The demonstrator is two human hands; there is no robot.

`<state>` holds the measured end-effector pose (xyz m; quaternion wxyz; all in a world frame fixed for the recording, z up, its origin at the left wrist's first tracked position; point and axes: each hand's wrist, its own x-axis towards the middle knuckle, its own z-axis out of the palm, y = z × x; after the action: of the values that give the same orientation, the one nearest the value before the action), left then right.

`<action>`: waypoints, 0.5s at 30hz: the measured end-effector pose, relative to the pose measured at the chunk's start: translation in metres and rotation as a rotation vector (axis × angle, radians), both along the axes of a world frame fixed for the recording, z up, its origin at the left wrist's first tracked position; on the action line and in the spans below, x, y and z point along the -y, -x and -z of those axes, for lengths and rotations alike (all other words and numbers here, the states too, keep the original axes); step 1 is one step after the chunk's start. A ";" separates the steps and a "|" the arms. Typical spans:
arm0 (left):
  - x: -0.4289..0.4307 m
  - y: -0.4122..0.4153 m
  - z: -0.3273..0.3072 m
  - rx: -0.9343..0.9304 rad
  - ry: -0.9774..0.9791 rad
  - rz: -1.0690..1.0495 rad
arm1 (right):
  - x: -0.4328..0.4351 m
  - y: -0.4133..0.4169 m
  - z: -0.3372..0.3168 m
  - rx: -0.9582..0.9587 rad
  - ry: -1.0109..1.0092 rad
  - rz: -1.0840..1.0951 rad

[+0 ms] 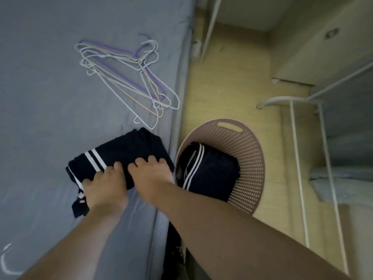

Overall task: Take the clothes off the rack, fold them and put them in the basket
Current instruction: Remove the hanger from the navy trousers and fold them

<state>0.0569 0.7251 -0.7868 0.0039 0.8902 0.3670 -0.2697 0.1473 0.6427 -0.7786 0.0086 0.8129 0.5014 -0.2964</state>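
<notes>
A folded dark navy garment (129,150) with two white stripes lies on the grey-blue bed (40,98) near its right edge. My left hand (103,186) grips its near left corner, fingers curled over the fold. My right hand (149,172) lies on its near right part, fingers curled over the cloth. Beside the bed on the floor stands a pink perforated basket (248,158). Inside it sits another folded navy garment (214,172) with white stripes.
Several empty wire hangers (129,75), white, purple and orange, lie in a heap on the bed beyond the garment. A white clothes rack (298,158) stands on the yellow floor at the right, with grey-blue cloth (327,184) behind its bars.
</notes>
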 end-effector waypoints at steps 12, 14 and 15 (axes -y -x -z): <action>0.109 -0.149 -0.108 0.336 -0.010 0.464 | 0.160 -0.113 -0.112 0.106 -0.113 0.518; 0.134 -0.164 -0.095 0.360 0.016 0.546 | 0.193 -0.122 -0.100 0.113 -0.089 0.567; 0.145 -0.169 -0.087 0.364 0.028 0.596 | 0.207 -0.124 -0.094 0.110 -0.069 0.587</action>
<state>0.2255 0.5804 -0.6999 0.0024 0.9916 0.0807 -0.1010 0.2715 0.4355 -0.6845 -0.0777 0.9377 0.2537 -0.2244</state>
